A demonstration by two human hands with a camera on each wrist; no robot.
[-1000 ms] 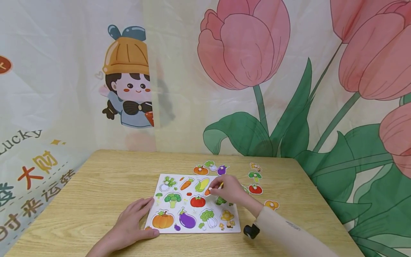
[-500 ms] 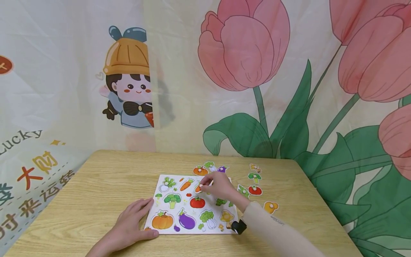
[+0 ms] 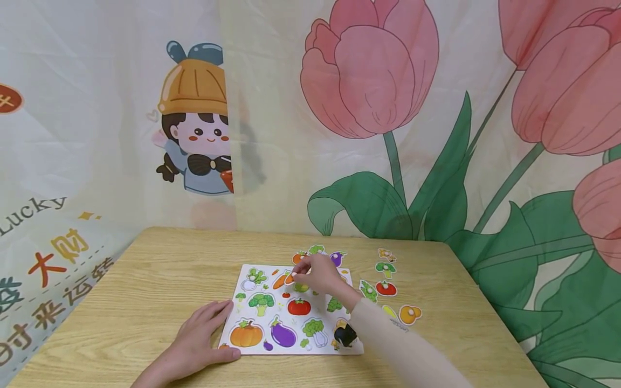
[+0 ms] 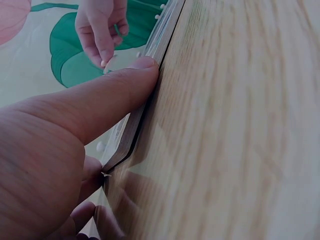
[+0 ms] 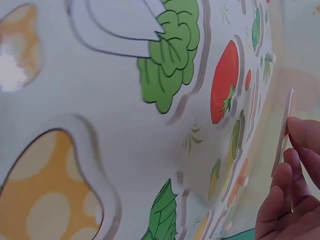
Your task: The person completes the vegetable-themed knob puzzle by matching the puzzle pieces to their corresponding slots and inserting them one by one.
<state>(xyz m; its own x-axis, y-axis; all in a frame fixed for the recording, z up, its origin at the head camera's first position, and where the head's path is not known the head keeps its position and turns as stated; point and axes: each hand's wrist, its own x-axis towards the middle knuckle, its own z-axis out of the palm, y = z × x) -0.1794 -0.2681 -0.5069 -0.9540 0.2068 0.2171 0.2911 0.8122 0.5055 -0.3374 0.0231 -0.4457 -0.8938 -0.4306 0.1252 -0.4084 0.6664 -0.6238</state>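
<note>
My right hand (image 3: 320,275) pinches a carrot puzzle piece (image 3: 290,278) by its small white knob. It hangs just over the printed carrot (image 3: 280,281) near the back of the white vegetable puzzle board (image 3: 286,350). In the right wrist view the carrot piece (image 5: 283,135) is seen edge-on, tilted and apart from the board. My left hand (image 3: 194,334) rests at the board's front left corner. Its thumb (image 4: 115,97) lies along the board's edge, and its other fingers lie beside the left side. A knobbed white-and-green vegetable piece (image 3: 253,278) sits in the back left slot.
Behind the board lie loose pumpkin (image 3: 298,259), cabbage (image 3: 316,249) and eggplant (image 3: 338,258) pieces. To the right are mushroom (image 3: 386,254), broccoli (image 3: 385,269), tomato (image 3: 386,289) and corn (image 3: 390,311) pieces, plus a round orange one (image 3: 410,314). A patterned cloth hangs behind the table.
My right hand has moved left across the board with the carrot piece, from beside the corn picture to the printed carrot. The left hand has stayed at the corner.
</note>
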